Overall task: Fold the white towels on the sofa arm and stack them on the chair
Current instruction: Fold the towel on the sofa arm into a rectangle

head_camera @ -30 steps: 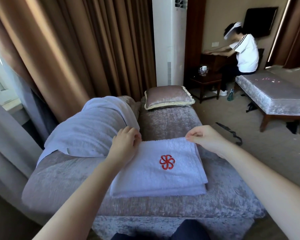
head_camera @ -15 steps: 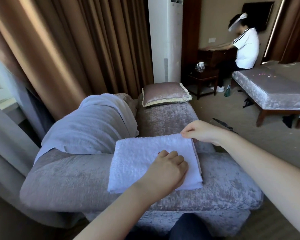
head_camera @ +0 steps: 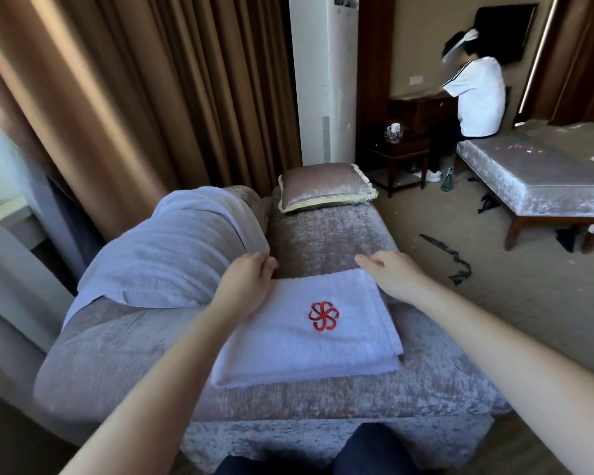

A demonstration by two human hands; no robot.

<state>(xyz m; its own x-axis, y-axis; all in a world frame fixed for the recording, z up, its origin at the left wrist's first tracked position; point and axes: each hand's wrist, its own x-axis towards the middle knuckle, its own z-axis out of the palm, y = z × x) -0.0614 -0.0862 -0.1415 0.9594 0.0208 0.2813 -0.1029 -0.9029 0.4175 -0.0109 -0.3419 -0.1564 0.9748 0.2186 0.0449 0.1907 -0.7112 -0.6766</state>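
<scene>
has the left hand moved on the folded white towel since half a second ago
Yes. The left hand moved from the middle of the folded white towel to its far left corner, baring the red flower emblem.

Brown curtains [head_camera: 134, 97] hung beside a white air conditioner [head_camera: 323, 80], a cushion [head_camera: 326, 186] below it, a person [head_camera: 474, 97] near a bench [head_camera: 542, 180].

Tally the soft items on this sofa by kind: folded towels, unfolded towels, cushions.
Folded towels: 1
Unfolded towels: 1
Cushions: 1
Total: 3
</scene>
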